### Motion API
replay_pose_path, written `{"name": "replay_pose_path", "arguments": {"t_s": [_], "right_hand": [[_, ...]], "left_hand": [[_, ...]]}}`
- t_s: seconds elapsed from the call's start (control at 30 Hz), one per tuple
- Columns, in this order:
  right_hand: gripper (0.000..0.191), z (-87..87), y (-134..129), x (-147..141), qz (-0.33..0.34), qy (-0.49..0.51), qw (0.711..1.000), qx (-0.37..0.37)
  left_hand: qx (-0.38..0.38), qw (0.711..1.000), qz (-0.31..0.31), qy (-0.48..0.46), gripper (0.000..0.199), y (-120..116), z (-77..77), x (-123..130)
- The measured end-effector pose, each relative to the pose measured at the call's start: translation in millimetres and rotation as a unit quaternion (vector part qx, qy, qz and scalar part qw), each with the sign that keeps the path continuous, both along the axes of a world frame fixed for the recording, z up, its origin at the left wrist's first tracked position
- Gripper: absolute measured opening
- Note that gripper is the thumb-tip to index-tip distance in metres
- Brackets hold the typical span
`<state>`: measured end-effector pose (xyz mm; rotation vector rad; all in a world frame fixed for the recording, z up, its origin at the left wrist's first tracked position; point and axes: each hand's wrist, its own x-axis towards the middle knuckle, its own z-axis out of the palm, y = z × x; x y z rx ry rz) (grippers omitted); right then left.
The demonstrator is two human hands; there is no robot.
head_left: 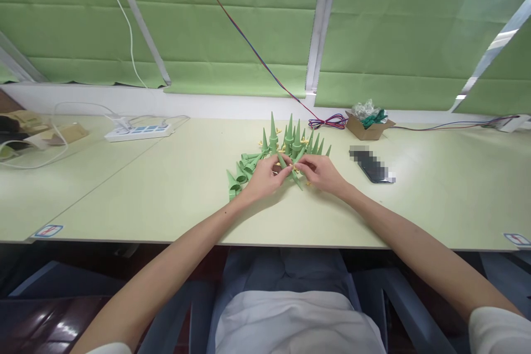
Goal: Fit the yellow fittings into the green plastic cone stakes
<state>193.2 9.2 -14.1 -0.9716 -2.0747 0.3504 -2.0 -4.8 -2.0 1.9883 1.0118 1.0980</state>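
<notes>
Between my hands is a green spiky piece (296, 178) with pointed green cones, and small yellow bits show at its middle. My left hand (269, 176) is closed on it from the left, fingertips pinched. From the right, my right hand (320, 172) pinches at a small yellow part (295, 166) of the same piece. Just behind the hands stand several upright green cones (272, 138) with yellow bits among them. Loose green cones (240, 172) lie to the left of my left hand, some with their hollow ends showing.
A dark phone (373, 166) lies right of my right hand. Behind it are a small cardboard box (366, 130) with plastic and green material, and coiled cable (328, 121). A white power strip (139, 131) and cardboard pieces (66, 134) are at the left.
</notes>
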Motion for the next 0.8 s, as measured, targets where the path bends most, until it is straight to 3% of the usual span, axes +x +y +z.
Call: {"name": "replay_pose_path", "arguments": {"t_s": [0.23, 0.57, 0.8], "right_hand": [[0.021, -1.7, 1.2, 1.7, 0.027, 0.026, 0.999, -0.021], [0.029, 2.0, -2.3, -0.3, 0.03, 0.011, 0.999, -0.032], [0.051, -4.5, 2.9, 1.0, -0.003, -0.015, 1.0, -0.011]], "left_hand": [[-0.12, 0.99, -0.028, -0.069, 0.024, 5.2, -0.1, -3.7], [-0.102, 0.992, -0.03, -0.061, 0.024, 1.5, 1.6, -1.5], [-0.078, 0.996, -0.027, -0.033, 0.023, -1.6, 2.0, -0.3]]}}
